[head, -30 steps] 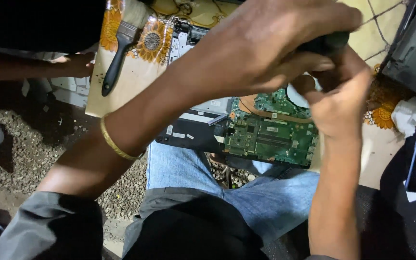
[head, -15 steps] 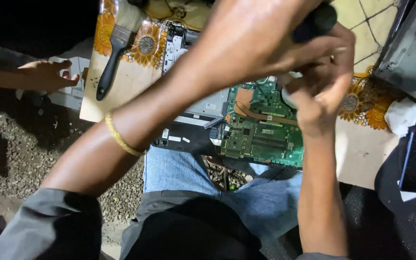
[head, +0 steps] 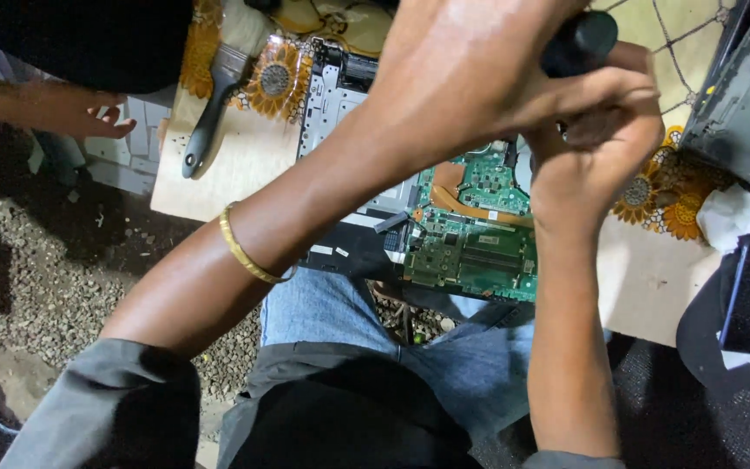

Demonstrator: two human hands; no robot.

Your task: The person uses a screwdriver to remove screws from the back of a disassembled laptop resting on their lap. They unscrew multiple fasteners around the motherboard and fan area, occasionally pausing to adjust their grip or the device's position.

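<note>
My left hand [head: 470, 74] is closed around the black handle of a tool [head: 579, 42], likely a screwdriver, held above an opened laptop [head: 366, 187]. My right hand [head: 596, 152] sits just under it, fingers curled against the tool's shaft near the handle. Below both hands lies the laptop's green circuit board [head: 470, 256], with a copper heat pipe [head: 457, 195] across it. The tool's tip is hidden behind my hands. A gold bangle [head: 245, 252] circles my left wrist.
A black-handled brush [head: 210, 122] lies on the sunflower-patterned board [head: 236, 165] at the left. Another person's hand [head: 101, 117] rests beyond it. A dark device casing [head: 744, 95] stands at the right, white cloth [head: 731, 213] below it. Gravel floor [head: 36, 287] lies at the left.
Both hands stay clasped on the tool over the laptop. The view has shifted slightly, so the hands and board sit a little higher and more to the left in frame.
</note>
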